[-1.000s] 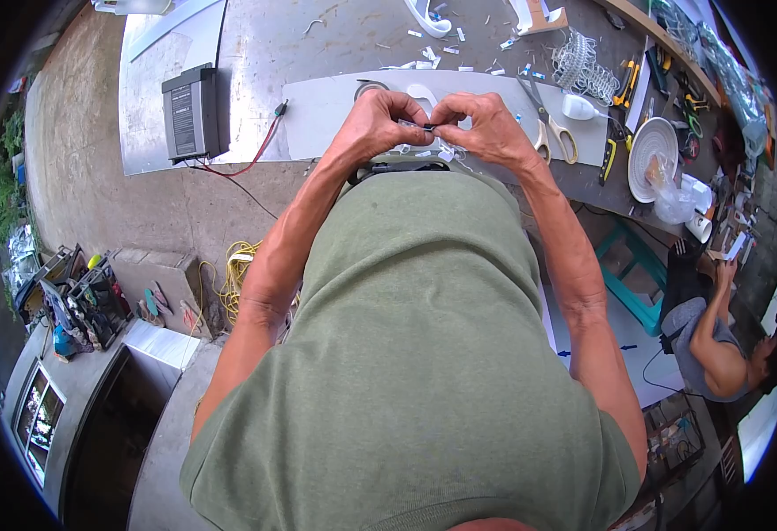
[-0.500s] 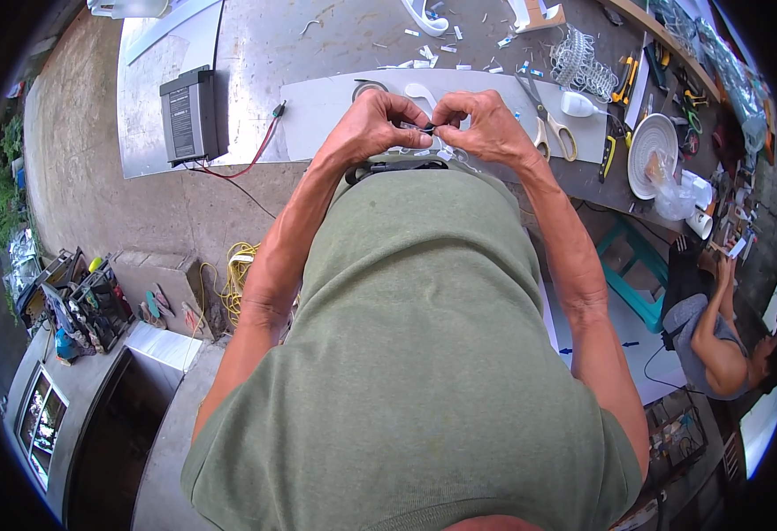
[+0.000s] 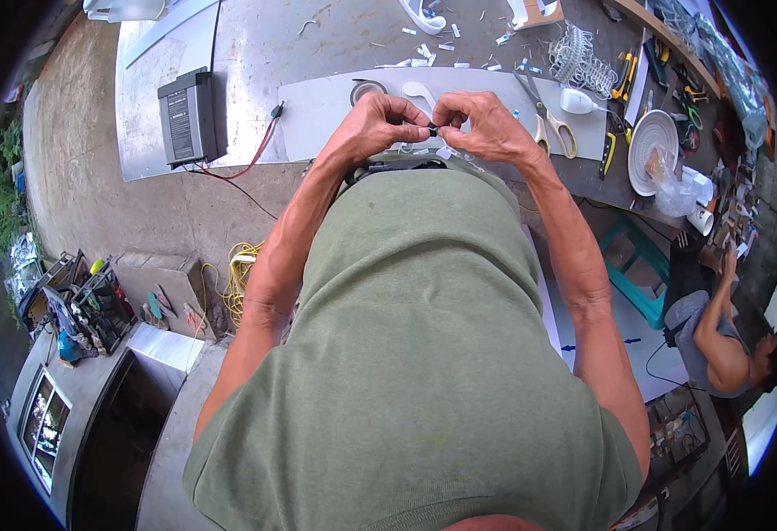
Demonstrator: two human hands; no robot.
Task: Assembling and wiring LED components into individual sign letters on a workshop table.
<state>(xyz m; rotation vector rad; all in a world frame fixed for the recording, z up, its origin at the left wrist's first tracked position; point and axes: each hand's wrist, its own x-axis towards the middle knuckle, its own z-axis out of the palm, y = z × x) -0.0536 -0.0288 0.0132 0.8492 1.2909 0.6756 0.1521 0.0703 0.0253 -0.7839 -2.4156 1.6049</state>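
Note:
Both my hands meet over the near edge of the table, fingertips nearly touching. My left hand [image 3: 379, 126] is closed, its thumb and forefinger pinching a small dark piece [image 3: 432, 129] too small to name. Against it from the other side presses my right hand [image 3: 481, 122], also in a pinch; most of the piece is covered by the fingers. Just beyond my left hand lies a roll of dark tape [image 3: 367, 89]. A white curved part [image 3: 419, 91] rests behind the fingertips. To the right of my right hand are scissors [image 3: 558, 133] with pale handles.
A black box-shaped power unit [image 3: 187, 117] with red and black leads stands at left. LED strip modules [image 3: 419, 62] lie scattered beyond the grey sheet [image 3: 309, 115]. At right are a white round basket [image 3: 652, 152], pliers [image 3: 623, 78], a teal stool [image 3: 636, 274] and a seated person [image 3: 715, 341].
My fingers have shifted slightly around the small dark piece, which shows a little more between them. The seated person's arms have moved slightly.

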